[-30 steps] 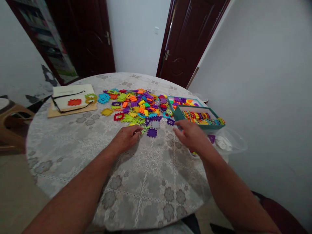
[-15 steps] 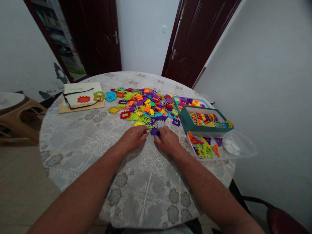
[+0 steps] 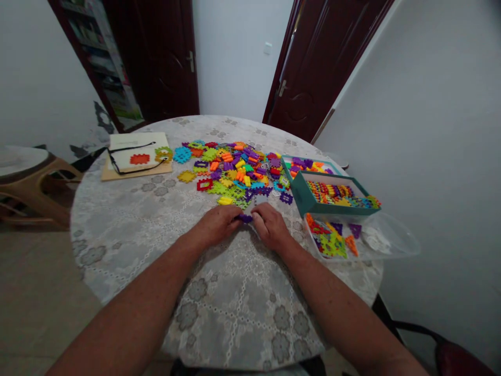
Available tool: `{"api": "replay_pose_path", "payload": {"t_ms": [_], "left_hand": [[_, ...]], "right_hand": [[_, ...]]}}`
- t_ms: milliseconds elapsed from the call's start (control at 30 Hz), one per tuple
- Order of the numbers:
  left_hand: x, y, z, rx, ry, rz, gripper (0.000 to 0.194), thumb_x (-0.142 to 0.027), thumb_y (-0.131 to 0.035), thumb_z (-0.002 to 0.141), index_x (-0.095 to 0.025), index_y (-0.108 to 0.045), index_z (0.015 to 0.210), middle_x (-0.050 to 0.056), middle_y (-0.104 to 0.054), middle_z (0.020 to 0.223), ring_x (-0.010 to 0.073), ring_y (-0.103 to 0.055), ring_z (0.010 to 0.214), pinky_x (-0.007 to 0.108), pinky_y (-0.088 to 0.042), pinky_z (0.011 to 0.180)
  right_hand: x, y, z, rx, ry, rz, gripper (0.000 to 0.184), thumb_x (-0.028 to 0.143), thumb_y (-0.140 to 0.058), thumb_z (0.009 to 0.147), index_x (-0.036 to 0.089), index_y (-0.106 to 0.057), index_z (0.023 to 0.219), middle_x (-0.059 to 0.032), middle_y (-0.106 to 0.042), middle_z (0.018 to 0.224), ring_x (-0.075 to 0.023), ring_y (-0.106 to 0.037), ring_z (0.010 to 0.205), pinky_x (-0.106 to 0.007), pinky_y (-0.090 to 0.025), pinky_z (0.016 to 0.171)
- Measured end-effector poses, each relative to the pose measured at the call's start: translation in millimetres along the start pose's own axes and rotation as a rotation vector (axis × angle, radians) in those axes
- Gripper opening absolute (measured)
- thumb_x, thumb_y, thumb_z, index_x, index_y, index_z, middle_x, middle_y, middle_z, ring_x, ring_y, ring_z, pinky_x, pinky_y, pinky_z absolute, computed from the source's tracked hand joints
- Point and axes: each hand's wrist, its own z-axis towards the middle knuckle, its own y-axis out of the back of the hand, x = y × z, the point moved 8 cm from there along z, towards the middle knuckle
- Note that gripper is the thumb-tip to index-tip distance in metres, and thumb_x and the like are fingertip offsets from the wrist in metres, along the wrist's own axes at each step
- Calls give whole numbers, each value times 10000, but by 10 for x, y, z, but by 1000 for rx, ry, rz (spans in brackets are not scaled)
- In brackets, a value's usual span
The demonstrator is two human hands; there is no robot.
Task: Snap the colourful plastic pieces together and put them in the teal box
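Note:
A purple toy building piece [image 3: 246, 218] is between my two hands, turned so that only a narrow side shows. My left hand [image 3: 219, 223] is closed around its left end. My right hand [image 3: 270, 224] pinches at its right end, the fingertips partly hiding it. Just beyond the hands lies a heap of bright plastic building pieces [image 3: 230, 177], some flat with notched edges, some rounded. A yellow piece [image 3: 225, 200] and a dark purple window-like frame [image 3: 286, 198] lie at the heap's near edge.
To the right stand a teal box [image 3: 299, 196] with rows of pieces and a clear plastic tray [image 3: 362, 258] with triangles and green pieces. At the left, black-corded glasses [image 3: 131, 171] and an orange piece [image 3: 140, 159] lie on a board. A patterned cloth [image 3: 242, 297] covers the round table.
The purple piece, flat near my right hand before, is now lifted and tilted edge-on between both hands. My left hand has moved right onto it. The whole view has shifted slightly.

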Motion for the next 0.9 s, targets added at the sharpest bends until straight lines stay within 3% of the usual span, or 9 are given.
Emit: {"api": "replay_pose_path", "payload": {"t_ms": [100,200,333,500,600,733,900], "left_hand": [[-7,21,-11,9,32,12,126,-244,-598,995,-237,-698,1073,63,-755,1018,236,-663,943,338,-460,852],[13,19,-24,-4,47,12,205,-257,-610,989,-249,-658,1188,73,-755,1089,248,-669,977,341,-453,854],[33,1,-29,0,65,30,180,-277,-558,1026,-243,-636,1185,89,-746,1113,254,-668,989,346,-451,858],[4,5,-22,-6,26,32,151,-293,-516,1056,-238,-646,1113,82,-742,1083,244,-661,978,342,-457,851],[4,2,-20,-25,-9,11,152,-276,-521,1052,-241,-653,1119,74,-742,1096,235,-661,996,341,-471,875],[11,1,-15,-55,-51,-9,167,-265,-535,1041,-233,-665,1142,88,-736,1142,241,-657,1054,356,-492,932],[1,21,-14,-72,-79,-35,201,-282,-521,1048,-237,-680,1162,92,-734,1162,242,-661,1071,376,-503,974]], "right_hand": [[-200,41,5,-135,-153,-262,361,331,-542,1050,182,-669,1354,-188,-633,1362,-327,-535,1309,-479,-415,1118],[-311,-58,-13,-64,-236,-420,442,384,-602,1040,250,-637,1460,-193,-536,1512,-364,-460,1409,-525,-377,1154],[-331,-129,-22,20,-257,-490,364,401,-644,1014,248,-684,1343,-187,-559,1464,-358,-498,1338,-504,-388,1114],[-326,-82,4,51,-291,-517,232,389,-649,999,193,-673,1122,-154,-652,1146,-320,-553,1122,-436,-424,982],[-307,-55,8,59,-302,-534,199,356,-651,980,183,-662,1077,-153,-645,1091,-324,-549,1093,-432,-425,952],[-280,-48,-24,61,-300,-479,232,309,-626,964,170,-668,1145,-165,-645,1138,-330,-552,1126,-439,-435,968],[-325,-72,-81,95,-309,-285,503,285,-615,954,178,-599,1444,-153,-651,1259,-308,-571,1201,-436,-452,1040]]}}
